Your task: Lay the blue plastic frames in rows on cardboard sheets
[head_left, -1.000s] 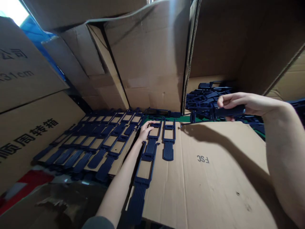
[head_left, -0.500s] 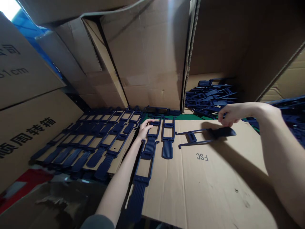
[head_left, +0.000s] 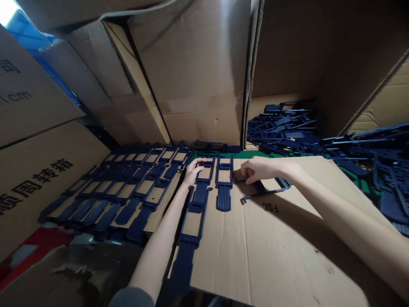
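My left hand [head_left: 192,171] is curled around the upper left side of a dark blue plastic frame piece [head_left: 201,194], which has a ribbed paddle end. That piece lies on a flat cardboard sheet [head_left: 236,247], above another one like it [head_left: 187,251]. Just to the right lies a third such piece [head_left: 225,183], untouched. My right hand [head_left: 258,169] is closed, its fingers pinching the pronged end of a piece lying sideways [head_left: 265,192]. Part of that piece is hidden behind the hand and forearm.
Several rows of blue pieces [head_left: 111,192] cover a cardboard stack on the left. An open carton [head_left: 287,55] behind holds a loose heap of them [head_left: 284,125], and more pile up at the right [head_left: 386,170]. Cardboard boxes [head_left: 191,76] wall in the back and left.
My right hand has moved left and toward me, from beside the paddle end of the sideways piece to its pronged end. The left hand has stayed in place. The view has shifted slightly.
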Tool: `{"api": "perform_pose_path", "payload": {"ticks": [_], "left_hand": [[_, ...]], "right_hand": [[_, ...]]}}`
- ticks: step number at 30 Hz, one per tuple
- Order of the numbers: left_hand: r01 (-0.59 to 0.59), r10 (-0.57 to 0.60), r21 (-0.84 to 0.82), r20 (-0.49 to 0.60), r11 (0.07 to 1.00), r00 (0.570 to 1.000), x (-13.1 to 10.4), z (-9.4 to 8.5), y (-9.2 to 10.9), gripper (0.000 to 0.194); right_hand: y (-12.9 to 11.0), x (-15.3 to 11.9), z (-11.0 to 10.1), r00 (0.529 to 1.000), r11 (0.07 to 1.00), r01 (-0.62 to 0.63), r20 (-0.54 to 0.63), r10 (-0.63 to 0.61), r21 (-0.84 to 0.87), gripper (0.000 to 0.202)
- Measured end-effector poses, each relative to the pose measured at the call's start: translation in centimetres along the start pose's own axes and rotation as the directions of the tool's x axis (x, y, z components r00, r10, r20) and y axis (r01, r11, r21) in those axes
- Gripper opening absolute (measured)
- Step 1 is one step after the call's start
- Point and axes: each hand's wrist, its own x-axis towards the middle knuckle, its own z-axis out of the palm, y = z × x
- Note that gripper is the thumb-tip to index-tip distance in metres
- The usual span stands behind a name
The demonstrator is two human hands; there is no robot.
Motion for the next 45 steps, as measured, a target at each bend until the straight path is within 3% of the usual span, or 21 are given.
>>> {"api": "perform_pose_path", "payload": {"ticks": [4, 10, 15, 18, 20, 24, 30, 32, 36, 39, 45], "left_hand": [[0.000, 0.000, -0.001, 0.000, 1.000, 1.000, 0.0, 0.0, 0.0, 0.027], [0.004, -0.004, -0.009, 0.000, 1.000, 1.000, 0.0, 0.1, 0.1, 0.027], [-0.005, 0.005, -0.006, -0.001, 1.000, 1.000, 0.0, 0.2, 0.1, 0.027], [-0.008, 0.008, 0.000, -0.001, 1.000, 1.000, -0.1, 0.2, 0.1, 0.026], [-0.008, 0.008, 0.001, 0.003, 1.000, 1.000, -0.1, 0.2, 0.1, 0.026], [-0.012, 0.012, -0.005, 0.008, 1.000, 1.000, -0.1, 0.1, 0.1, 0.026], [-0.021, 0.021, -0.010, -0.002, 1.000, 1.000, 0.0, 0.1, -0.3, 0.026], [-0.024, 0.024, -0.010, -0.004, 1.000, 1.000, 0.1, 0.1, -0.4, 0.026], [-0.022, 0.023, -0.010, 0.002, 1.000, 1.000, 0.0, 0.2, -0.4, 0.025], [-0.018, 0.019, -0.013, 0.002, 1.000, 1.000, 0.0, 0.2, -0.3, 0.026], [-0.015, 0.015, -0.019, 0.001, 1.000, 1.000, 0.1, 0.1, -0.5, 0.026]], "right_hand": [[0.0, -0.7, -0.6, 0.993, 0.995, 0.071, 0.090, -0.078, 0.073, 0.020], [-1.4, -2.9, -3.0, 0.975, 0.914, 0.205, 0.013, -0.224, 0.351, 0.032], [-2.5, -2.7, -2.3, 0.957, 0.629, 0.221, -0.042, -0.286, 0.745, 0.033], [-3.0, -1.5, -0.6, 0.967, 0.476, 0.185, -0.072, -0.245, 0.860, 0.042], [-3.3, -0.6, 0.6, 0.978, 0.436, 0.146, -0.064, -0.198, 0.888, 0.046], [-3.7, 0.2, 2.1, 0.980, 0.482, 0.097, 0.000, -0.197, 0.871, 0.038], [-3.9, -0.6, 1.6, 0.932, 0.587, 0.126, 0.106, -0.345, 0.800, 0.034], [-4.0, -0.8, 1.3, 0.919, 0.660, 0.183, 0.111, -0.378, 0.729, 0.032], [-4.5, -1.0, 1.0, 0.901, 0.805, 0.388, -0.002, -0.433, 0.449, 0.018], [-4.9, -1.3, 0.9, 0.879, 0.824, 0.445, 0.001, -0.476, 0.351, 0.015], [-5.6, -1.7, 1.0, 0.865, 0.828, 0.433, 0.096, -0.493, 0.357, 0.017]]}}
